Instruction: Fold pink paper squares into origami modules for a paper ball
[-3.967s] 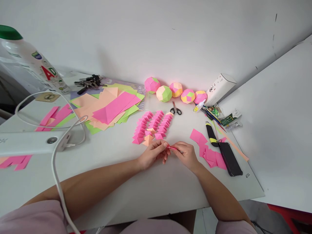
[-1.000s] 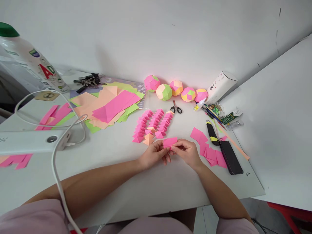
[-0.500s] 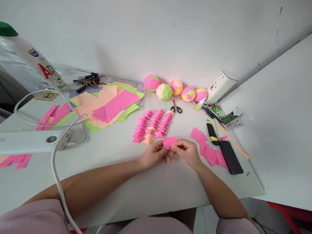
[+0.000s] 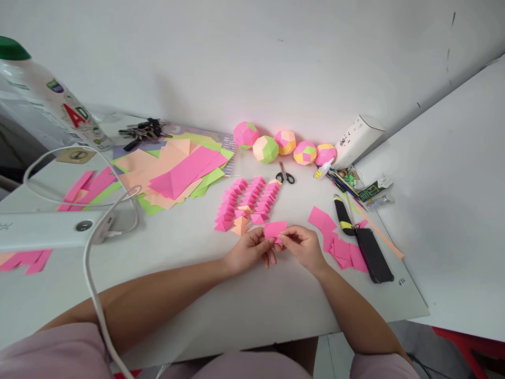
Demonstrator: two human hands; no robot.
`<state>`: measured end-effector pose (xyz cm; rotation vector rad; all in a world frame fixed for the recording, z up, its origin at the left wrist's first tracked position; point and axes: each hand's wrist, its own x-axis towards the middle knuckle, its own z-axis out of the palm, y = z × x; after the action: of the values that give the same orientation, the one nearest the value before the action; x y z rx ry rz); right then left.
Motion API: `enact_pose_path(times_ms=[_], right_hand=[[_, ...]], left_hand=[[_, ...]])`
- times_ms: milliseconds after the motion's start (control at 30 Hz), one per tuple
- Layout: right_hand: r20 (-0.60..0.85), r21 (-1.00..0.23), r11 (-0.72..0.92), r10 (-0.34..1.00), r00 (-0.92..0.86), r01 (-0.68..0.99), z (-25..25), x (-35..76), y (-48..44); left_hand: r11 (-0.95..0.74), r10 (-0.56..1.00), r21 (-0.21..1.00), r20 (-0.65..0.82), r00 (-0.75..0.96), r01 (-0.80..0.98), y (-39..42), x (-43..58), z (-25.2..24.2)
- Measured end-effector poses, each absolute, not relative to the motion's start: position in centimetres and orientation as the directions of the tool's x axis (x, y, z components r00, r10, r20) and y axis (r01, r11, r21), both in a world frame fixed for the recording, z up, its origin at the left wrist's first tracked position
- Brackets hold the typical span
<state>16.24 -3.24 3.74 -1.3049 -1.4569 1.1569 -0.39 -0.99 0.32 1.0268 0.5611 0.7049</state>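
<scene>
Between my two hands is a small pink piece of paper (image 4: 275, 229), its broad side facing me. My left hand (image 4: 252, 246) pinches its lower left part. With thumb and fingers, my right hand (image 4: 302, 246) grips its lower right edge. Just beyond my left hand stand rows of folded pink paper units (image 4: 252, 197), and a peach folded unit (image 4: 240, 226) lies nearest it. To the right of my right hand lie several loose pink paper pieces (image 4: 333, 242).
A black phone (image 4: 374, 255) and a utility knife (image 4: 344, 215) lie at the right. Scissors (image 4: 284, 173) rest behind the rows, near several paper balls (image 4: 265, 149) by the wall. Coloured sheets (image 4: 177, 173) spread at left, with a power bank (image 4: 51, 229) and white cable (image 4: 87, 263).
</scene>
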Motion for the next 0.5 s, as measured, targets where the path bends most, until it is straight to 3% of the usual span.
enact_pose_path(times_ms=[167,367,500], right_hand=[[-0.053,-0.991,-0.043,0.996,-0.074,0.125,3.4,16.3,-3.1],[-0.191,-0.96,-0.139,0.961,-0.202,0.244,3.4,16.7,-2.9],[-0.217,-0.959,-0.172,0.956,-0.195,0.224,3.5,16.7,-2.9]], left_hand=[[0.338,0.77,0.9,-0.096,0.631,-0.276,-1.0,-0.4,0.5],[0.361,0.777,0.894,-0.131,0.616,-0.265,-1.0,-0.4,1.3],[0.359,0.776,0.899,-0.138,0.615,-0.251,-1.0,-0.4,1.4]])
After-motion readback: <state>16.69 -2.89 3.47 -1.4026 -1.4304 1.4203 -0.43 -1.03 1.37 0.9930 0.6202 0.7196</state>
